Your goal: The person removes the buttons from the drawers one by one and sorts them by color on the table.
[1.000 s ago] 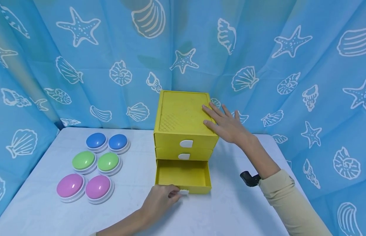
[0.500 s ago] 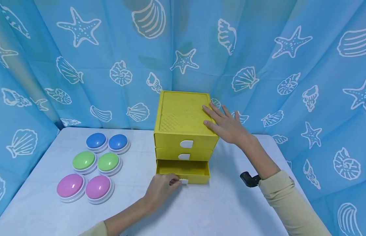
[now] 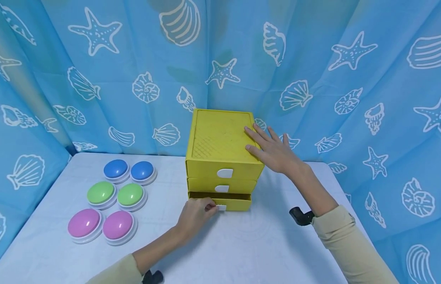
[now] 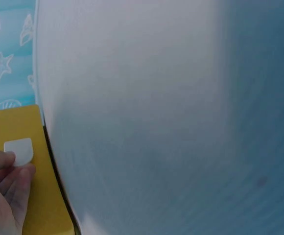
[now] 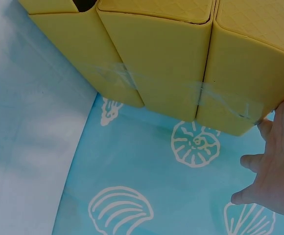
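Observation:
A yellow three-drawer cabinet (image 3: 224,134) stands on the table, white tabs on its drawer fronts. Its bottom drawer (image 3: 236,204) sticks out a little way, with a narrow dark gap above its front. My left hand (image 3: 194,217) pinches the white tab (image 4: 19,151) of that drawer between thumb and fingers, as the left wrist view shows. My right hand (image 3: 273,152) lies with spread fingers over the cabinet's top right edge. In the right wrist view, the cabinet's side (image 5: 156,58) shows strips of clear tape, and the fingers reach past its top corner.
Left of the cabinet, round push lights stand in pairs on white bases: blue (image 3: 115,169), green (image 3: 100,193) and pink (image 3: 83,223). A blue curtain (image 3: 142,59) with white seashells hangs behind the white-covered table (image 3: 270,252).
The left hand has pushed the bottom drawer inward, away from me, so much less of its inside shows. The right hand has stayed in place on the cabinet.

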A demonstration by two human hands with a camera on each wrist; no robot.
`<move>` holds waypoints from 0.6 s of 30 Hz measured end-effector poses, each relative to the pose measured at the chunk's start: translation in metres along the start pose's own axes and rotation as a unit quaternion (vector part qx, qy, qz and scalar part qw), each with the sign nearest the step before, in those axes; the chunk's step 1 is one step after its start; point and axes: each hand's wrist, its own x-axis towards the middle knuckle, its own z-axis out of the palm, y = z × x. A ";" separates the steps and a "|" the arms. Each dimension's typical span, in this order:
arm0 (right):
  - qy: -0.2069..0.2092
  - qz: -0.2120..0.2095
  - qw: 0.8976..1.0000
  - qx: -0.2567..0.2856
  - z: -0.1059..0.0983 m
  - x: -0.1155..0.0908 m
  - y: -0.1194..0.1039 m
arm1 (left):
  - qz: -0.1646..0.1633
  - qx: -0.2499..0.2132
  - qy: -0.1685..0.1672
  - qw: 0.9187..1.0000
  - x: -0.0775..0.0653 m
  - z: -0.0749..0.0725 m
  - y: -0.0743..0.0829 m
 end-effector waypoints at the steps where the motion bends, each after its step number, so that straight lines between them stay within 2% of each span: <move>1: 0.000 0.000 1.000 0.001 0.000 0.000 0.000 | -0.002 0.001 -0.001 1.000 0.001 0.000 -0.001; 12: 0.002 0.000 1.000 0.002 0.001 0.000 0.000 | -0.009 0.006 0.005 1.000 0.012 0.003 -0.009; 18: 0.001 0.000 1.000 0.002 0.000 -0.001 -0.001 | -0.001 0.010 0.009 1.000 0.013 0.005 -0.012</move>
